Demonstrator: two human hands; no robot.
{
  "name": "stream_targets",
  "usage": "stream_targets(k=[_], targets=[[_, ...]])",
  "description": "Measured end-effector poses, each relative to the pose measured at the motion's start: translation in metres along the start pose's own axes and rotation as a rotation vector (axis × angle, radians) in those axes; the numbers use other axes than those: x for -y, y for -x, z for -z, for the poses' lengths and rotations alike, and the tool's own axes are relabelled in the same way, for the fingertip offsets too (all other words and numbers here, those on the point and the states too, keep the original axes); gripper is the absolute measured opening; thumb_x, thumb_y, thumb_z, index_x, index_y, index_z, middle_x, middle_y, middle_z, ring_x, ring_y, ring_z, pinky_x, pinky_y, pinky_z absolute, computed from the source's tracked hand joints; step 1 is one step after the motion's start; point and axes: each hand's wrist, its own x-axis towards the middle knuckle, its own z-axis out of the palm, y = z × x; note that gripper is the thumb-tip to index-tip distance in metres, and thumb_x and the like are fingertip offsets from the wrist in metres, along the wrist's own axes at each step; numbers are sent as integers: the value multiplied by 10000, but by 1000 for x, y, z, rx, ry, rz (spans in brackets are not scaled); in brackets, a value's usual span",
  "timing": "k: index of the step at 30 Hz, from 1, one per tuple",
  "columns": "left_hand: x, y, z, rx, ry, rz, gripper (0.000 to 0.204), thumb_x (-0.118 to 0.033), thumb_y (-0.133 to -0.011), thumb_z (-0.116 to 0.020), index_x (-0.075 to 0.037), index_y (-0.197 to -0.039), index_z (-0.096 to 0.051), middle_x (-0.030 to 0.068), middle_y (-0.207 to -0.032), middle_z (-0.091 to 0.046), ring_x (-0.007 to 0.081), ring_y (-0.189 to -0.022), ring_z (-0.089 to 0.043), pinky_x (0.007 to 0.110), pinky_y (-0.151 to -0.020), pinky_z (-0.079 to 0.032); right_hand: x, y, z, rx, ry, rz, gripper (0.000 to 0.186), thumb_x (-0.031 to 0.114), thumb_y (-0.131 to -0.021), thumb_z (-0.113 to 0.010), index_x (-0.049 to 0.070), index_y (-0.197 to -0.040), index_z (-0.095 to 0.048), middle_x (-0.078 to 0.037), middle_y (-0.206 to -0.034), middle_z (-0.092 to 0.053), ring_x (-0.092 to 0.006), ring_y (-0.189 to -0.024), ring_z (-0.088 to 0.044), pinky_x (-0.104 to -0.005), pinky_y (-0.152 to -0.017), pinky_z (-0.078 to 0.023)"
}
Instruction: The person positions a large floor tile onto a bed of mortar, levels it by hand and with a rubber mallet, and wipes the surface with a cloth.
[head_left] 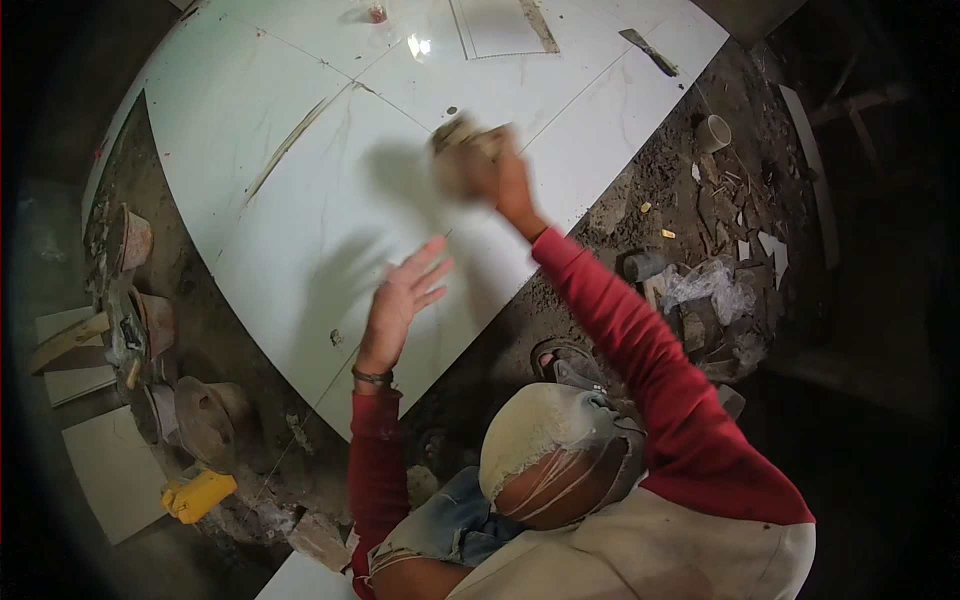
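White floor tiles (250, 150) with grey veining and thin joints lie under both hands. My right hand (500, 175) is closed on a blurred brownish wad (452, 135), possibly a dirty cloth, on or just over the tiles. Lower and left, my left hand (405, 290) hangs open over the tile surface, fingers apart and holding nothing. A brown smear (285, 150) runs along the tiles to the left. My bent knee in torn jeans shows at the bottom.
Pots (225, 415), loose tile pieces (110, 465) and a yellow tool (195, 495) lie on the dirty floor at left. At right are a cup (713, 133), crumpled plastic (700, 290) and debris. A dark flat tool (648, 52) rests on the tiles at upper right.
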Motion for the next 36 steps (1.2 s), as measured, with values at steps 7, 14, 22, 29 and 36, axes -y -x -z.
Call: stream_targets(k=[7, 14, 22, 29, 36], targets=[[88, 60, 22, -384, -1538, 45, 1060, -588, -755, -776, -112, -1566, -289, 263, -1619, -194, 424, -1517, -142, 588, -1167, -225, -8, -22, 179, 2, 202, 46, 839, 411, -924, -706, 60, -1546, -264, -242, -1507, -385, -389, -1331, -477, -464, -1085, -415], [147, 118, 21, -483, -1643, -1, 892, -535, -792, -773, -177, -1521, -405, 216, -1615, -264, 378, -1520, -189, 613, -1185, -155, -142, 256, 321, -90, 786, -335, 302, 235, -977, -639, -40, -1075, -559, -245, -1020, -602, -385, -933, -590, -445, -815, -466], [134, 130, 24, -435, -1650, -55, 673, -492, -841, -738, -151, -1394, -562, 183, -1536, -427, 340, -1448, -367, 597, -1187, -187, -129, 266, 276, -30, 926, -271, 357, 187, -921, -677, -46, -1158, -546, -254, -1168, -552, -428, -1101, -522, -467, -880, -431], [158, 159, 65, -1215, -1266, 33, 518, -300, -943, -632, -25, -1370, -531, 208, -1428, -501, 374, -1327, -468, 521, -1136, -317, -72, 150, 169, 214, 741, 78, 456, 111, -930, -614, -12, -1353, -496, -214, -1352, -514, -384, -1242, -484, -490, -1038, -369], [132, 154, 59, -1333, -1258, 45, 452, -250, -971, -586, -22, -1356, -527, 222, -1427, -478, 392, -1331, -449, 517, -1125, -310, -82, 134, 100, 400, 1095, 257, 582, 96, -931, -487, -27, -1486, -361, -178, -1581, -356, -305, -1460, -355, -581, -1143, -269]])
